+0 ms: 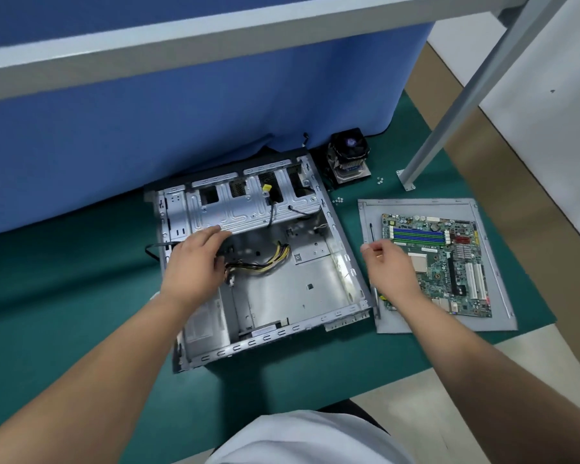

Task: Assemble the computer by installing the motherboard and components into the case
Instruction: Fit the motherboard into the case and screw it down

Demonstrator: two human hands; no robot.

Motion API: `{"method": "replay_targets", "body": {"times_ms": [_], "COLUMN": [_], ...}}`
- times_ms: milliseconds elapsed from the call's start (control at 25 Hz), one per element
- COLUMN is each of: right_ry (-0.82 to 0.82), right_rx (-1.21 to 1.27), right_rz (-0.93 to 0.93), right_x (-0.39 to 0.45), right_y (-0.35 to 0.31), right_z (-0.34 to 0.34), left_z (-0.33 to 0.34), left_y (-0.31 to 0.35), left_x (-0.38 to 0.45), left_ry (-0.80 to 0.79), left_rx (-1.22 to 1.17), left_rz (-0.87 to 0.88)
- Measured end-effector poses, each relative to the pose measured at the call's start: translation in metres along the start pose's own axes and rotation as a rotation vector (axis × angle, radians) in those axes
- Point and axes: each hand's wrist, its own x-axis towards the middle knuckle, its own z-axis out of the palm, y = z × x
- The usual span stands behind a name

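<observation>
An open metal computer case (302,283) lies flat on the green table mat (64,296), with yellow and black power cables (272,261) loose inside. My left hand (193,266) reaches into the case's left side. Its fingers touch the edge of the drive cage (248,209) and its thumb is by the cable bundle. The motherboard (449,262) lies on a grey pad (416,209) to the right of the case. My right hand (392,267) hovers over the board's left edge, fingers loosely curled, holding nothing I can see.
A CPU cooler with a fan (349,155) stands behind the case's right corner. Small screws (339,200) lie loose near it. A thin dark tool (371,232) lies on the pad's left side. A metal frame leg (449,112) is bolted down at the back right; a blue partition (181,112) closes the back.
</observation>
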Motion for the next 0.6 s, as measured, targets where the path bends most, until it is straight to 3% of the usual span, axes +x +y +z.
{"method": "replay_targets", "body": {"times_ms": [80,160,240,360,600], "right_ry": [-0.057,-0.154,-0.163,-0.042,0.023], "right_rx": [0.024,-0.092,-0.229,-0.362,-0.412], "right_rz": [-0.120,-0.143,-0.107,-0.066,-0.043], "right_x": [-0.022,-0.039,-0.049,-0.053,-0.053], "right_y": [-0.020,-0.030,-0.035,-0.040,-0.039], "right_z": [0.005,0.018,0.030,0.039,0.044], "left_z": [0.004,0.003,-0.002,-0.007,0.019], "left_y": [-0.008,-0.020,-0.025,-0.010,0.049], "left_x": [-0.019,-0.027,-0.022,-0.001,0.040], "left_ry": [0.141,0.137,0.004,-0.253,-0.609], "left_rx": [0.034,0.064,0.028,-0.054,0.192], "left_rz": [-0.024,-0.059,-0.006,0.017,-0.026]}}
